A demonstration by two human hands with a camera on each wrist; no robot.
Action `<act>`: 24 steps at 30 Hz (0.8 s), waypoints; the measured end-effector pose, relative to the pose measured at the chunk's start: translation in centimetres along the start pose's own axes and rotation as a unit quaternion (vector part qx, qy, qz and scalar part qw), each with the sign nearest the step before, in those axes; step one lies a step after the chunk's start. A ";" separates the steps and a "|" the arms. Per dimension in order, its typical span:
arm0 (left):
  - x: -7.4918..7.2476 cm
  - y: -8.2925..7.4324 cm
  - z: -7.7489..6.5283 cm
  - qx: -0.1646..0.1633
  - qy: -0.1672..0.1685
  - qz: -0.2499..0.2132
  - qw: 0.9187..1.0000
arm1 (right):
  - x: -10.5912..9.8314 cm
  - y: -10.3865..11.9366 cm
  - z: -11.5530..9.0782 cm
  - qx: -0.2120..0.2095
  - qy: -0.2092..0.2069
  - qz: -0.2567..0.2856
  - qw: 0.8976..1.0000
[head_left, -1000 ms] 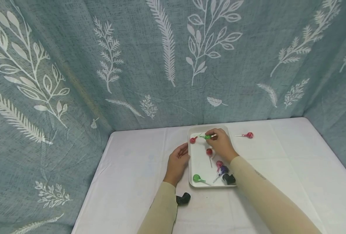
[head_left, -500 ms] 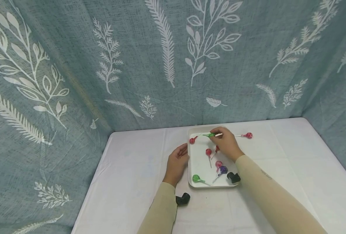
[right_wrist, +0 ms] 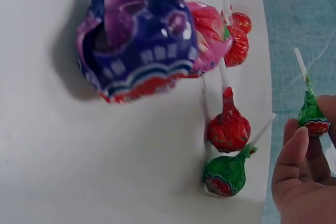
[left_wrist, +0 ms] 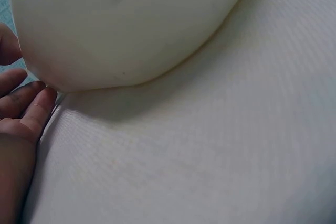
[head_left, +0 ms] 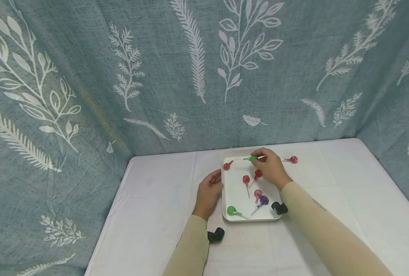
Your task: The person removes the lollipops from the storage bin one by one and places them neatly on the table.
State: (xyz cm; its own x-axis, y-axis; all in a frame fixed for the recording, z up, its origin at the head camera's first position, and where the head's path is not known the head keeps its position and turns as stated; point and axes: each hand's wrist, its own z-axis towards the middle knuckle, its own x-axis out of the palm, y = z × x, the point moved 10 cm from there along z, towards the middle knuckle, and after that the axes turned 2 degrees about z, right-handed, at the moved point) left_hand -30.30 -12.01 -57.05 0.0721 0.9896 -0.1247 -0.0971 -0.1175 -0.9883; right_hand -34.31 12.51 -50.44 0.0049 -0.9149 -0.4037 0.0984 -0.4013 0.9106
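Note:
My right hand [head_left: 271, 167] pinches a green-wrapped lollipop [head_left: 252, 158] over the far end of a white tray [head_left: 235, 193]. The right wrist view shows this green lollipop [right_wrist: 314, 114] between thumb and fingers, its stick pointing away. In the tray lie red lollipops [head_left: 246, 179], a pink one [head_left: 258, 193], a purple one [head_left: 263, 200] and a green one [head_left: 231, 210] at the near left. Another green lollipop [right_wrist: 226, 176] lies in the tray, hidden by my right hand in the head view. My left hand [head_left: 208, 193] touches the tray's left edge, fingers fairly straight.
A red lollipop [head_left: 292, 159] lies on the white cloth [head_left: 329, 191] right of the tray. Black wrist devices [head_left: 216, 235] sit at both cuffs. A leaf-patterned blue-green curtain [head_left: 204, 126] hangs behind and beside the table.
My right hand has moved right with the green lollipop, uncovering a red lollipop in the middle of the tray. The left hand stays at the tray's edge.

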 end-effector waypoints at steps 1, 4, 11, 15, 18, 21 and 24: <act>0.0 0.0 0.0 0.000 0.000 0.001 1.000 | -0.1 0.1 0.0 -0.001 0.000 -0.002 1.000; 0.0 -0.1 0.0 0.001 0.001 0.000 1.000 | -0.4 0.2 0.0 -0.003 -0.003 -0.009 1.000; 0.0 -0.1 0.2 -0.001 0.003 0.000 1.000 | -1.1 0.2 0.2 0.001 -0.005 -0.018 1.000; 0.1 -0.1 0.3 0.001 0.004 0.002 1.000 | -1.6 0.4 0.3 -0.006 -0.005 -0.022 1.000; 0.1 -0.3 0.3 0.006 0.006 0.002 1.000 | -2.0 0.6 0.2 -0.010 -0.006 -0.020 1.000; 0.1 -0.3 0.3 0.006 0.005 0.003 1.000 | -2.4 0.6 0.0 -0.009 -0.007 -0.019 1.000; 0.1 -0.2 0.3 0.005 0.003 0.004 1.000 | -2.9 0.6 -0.1 -0.007 -0.010 -0.019 1.000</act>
State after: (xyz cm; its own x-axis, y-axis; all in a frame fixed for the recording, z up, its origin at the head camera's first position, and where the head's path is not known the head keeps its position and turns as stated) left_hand -30.54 -11.86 -56.80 0.0773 0.9882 -0.1322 -0.1067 -0.1236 -0.9866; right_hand -34.19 14.90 -48.73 -0.0189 -0.8997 -0.4360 0.1129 -0.4352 0.8932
